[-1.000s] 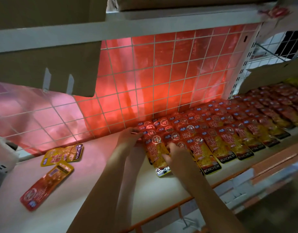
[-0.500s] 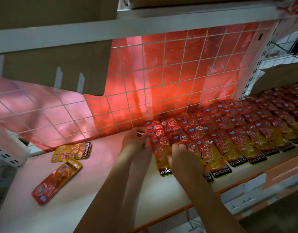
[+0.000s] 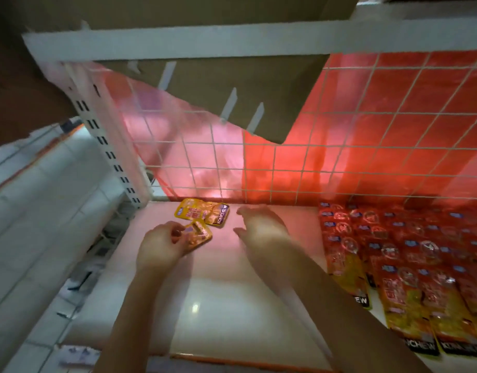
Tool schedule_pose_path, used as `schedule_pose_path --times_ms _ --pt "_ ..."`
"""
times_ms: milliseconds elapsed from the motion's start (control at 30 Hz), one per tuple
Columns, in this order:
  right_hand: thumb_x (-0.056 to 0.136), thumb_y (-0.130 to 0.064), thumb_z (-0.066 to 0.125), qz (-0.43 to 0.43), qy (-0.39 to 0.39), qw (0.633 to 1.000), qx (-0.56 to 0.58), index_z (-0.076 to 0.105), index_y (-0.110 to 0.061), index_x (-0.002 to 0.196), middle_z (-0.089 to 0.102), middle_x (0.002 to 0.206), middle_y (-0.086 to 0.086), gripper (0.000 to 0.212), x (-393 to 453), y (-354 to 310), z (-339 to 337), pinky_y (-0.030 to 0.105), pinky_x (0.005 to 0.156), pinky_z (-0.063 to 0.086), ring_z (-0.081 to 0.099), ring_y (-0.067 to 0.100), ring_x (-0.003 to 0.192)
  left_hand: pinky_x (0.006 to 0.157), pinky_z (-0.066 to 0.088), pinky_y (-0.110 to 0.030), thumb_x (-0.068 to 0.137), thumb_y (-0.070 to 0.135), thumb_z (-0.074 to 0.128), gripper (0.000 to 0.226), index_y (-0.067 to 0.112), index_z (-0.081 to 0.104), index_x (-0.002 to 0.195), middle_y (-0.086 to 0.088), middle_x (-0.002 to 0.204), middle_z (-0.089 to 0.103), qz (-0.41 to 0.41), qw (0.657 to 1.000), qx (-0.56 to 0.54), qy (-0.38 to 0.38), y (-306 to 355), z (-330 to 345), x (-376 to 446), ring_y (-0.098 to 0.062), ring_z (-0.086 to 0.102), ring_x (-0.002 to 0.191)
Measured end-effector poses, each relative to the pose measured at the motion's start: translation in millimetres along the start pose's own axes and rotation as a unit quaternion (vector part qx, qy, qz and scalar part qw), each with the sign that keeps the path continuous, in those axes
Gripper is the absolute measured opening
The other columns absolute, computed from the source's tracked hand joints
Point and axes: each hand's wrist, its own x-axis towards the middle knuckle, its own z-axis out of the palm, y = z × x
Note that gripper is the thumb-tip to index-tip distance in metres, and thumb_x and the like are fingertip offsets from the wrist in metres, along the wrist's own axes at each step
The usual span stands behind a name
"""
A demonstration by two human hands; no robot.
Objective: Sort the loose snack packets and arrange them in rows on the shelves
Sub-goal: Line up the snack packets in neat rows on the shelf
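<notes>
While both forearms reach in from 6 o'clock over the pale shelf (image 3: 205, 305), the two hands sit apart near the middle. The left hand (image 3: 159, 247) pinches the near end of a yellow-orange loose packet (image 3: 198, 235) between curled fingers and thumb. The right hand (image 3: 261, 227), at 3 o'clock of it, hovers with fingers spread and relaxed, holding nothing. Just beyond, at 12 o'clock, a second yellow packet (image 3: 202, 215) lies flat by the wire grid back (image 3: 339, 157). At 3 to 4 o'clock, red-and-yellow packets (image 3: 409, 267) lie in overlapping rows. A cardboard flap (image 3: 232, 98) hangs above.
</notes>
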Motion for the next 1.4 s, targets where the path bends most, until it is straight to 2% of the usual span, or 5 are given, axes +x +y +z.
schedule_pose_path --times_ms 333,733,1033,1267,1400 --pt "0.089 -0.036 0.057 -0.03 0.004 0.999 -0.027 0.053 -0.009 0.12 0.051 0.124 0.012 0.04 86.9 -33.5 31.8 0.035 0.09 0.041 0.048 0.03 0.119 0.099 0.036 -0.032 0.037 0.079 0.029 0.109 0.02 0.059 0.124 -0.013 0.12 0.057 -0.051 0.99 0.116 -0.057 -35.8 -19.0 3.7 -0.03 0.05 0.115" --pt "0.082 -0.013 0.068 -0.06 -0.028 0.971 0.232 0.058 -0.018 0.09 0.051 0.073 -0.006 0.014 76.2 -20.1 27.8 0.013 0.055 0.034 0.048 0.011 0.074 0.056 0.051 -0.02 0.061 0.017 0.076 0.035 0.029 0.055 0.086 -0.003 0.076 0.059 -0.086 0.965 -0.224 -0.107 -25.1 -23.8 6.9 -0.019 0.056 0.068" --pt "0.092 -0.007 0.057 0.066 -0.027 0.798 0.599 0.057 -0.017 0.093 0.066 0.084 0.014 0.01 13.5 -3.6 23.5 0.027 0.047 0.053 0.067 0.013 0.055 0.05 0.049 -0.016 0.085 0.005 0.064 0.012 0.013 0.064 0.095 0.0 0.073 0.069 -0.174 0.821 -0.543 -0.033 2.6 -17.0 7.6 -0.006 0.065 0.056" --pt "0.092 -0.007 0.053 0.086 0.074 0.82 0.561 0.055 -0.025 0.089 0.068 0.087 0.015 0.018 -19.0 2.0 31.4 0.03 0.058 0.055 0.067 0.022 0.066 0.043 0.048 -0.019 0.098 0.03 0.048 0.022 0.024 0.047 0.118 -0.005 0.094 0.062 -0.117 0.887 -0.441 -0.074 32.1 7.7 -1.8 -0.018 0.063 0.07" --pt "0.091 -0.01 0.054 0.07 0.123 0.864 0.483 0.054 -0.021 0.095 0.069 0.083 0.007 0.012 -36.3 5.7 30.5 0.014 0.052 0.044 0.063 0.018 0.068 0.041 0.048 -0.019 0.1 0.033 0.04 0.027 0.012 0.047 0.117 -0.008 0.087 0.055 -0.197 0.804 -0.544 -0.136 51.6 10.2 -2.4 -0.015 0.057 0.058"
